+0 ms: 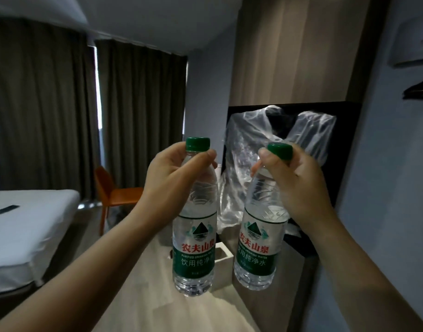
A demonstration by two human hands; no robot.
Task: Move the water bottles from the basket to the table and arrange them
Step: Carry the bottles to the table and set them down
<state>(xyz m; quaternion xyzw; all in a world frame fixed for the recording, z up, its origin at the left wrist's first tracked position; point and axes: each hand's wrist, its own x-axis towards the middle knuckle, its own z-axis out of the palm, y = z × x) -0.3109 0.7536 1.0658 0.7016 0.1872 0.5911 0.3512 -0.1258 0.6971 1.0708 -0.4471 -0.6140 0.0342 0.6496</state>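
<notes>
Room to move lies mostly on the left, where a white bed [26, 224] with a small dark device [5, 209] on it runs along that side and a strip of floor [90, 236] separates it from the pale wooden surface [181, 312]. Dark curtains [138, 104] cover the far wall, and an orange chair [117, 195] stands in front of them beyond the surface's far end. The left hand [172, 173] is raised over the surface, its fingers [205, 155] wrapped round the neck of the left water bottle [196, 236] just under the green cap, so the bottle hangs upright. A small white box [223, 255] sits on the surface behind and between the two bottles. The right water bottle [258, 248] is just beside the first without touching it, leaning a little with its cap tipped toward the person. The right hand [294, 185] grips it at the neck, with fingers [268, 156] curled close under the cap. I cannot tell whether either base touches the wood. Behind them crumpled clear plastic [253, 140] drapes over a black panel [344, 140], and a pale wall [385, 188] closes in tight on the right edge.
</notes>
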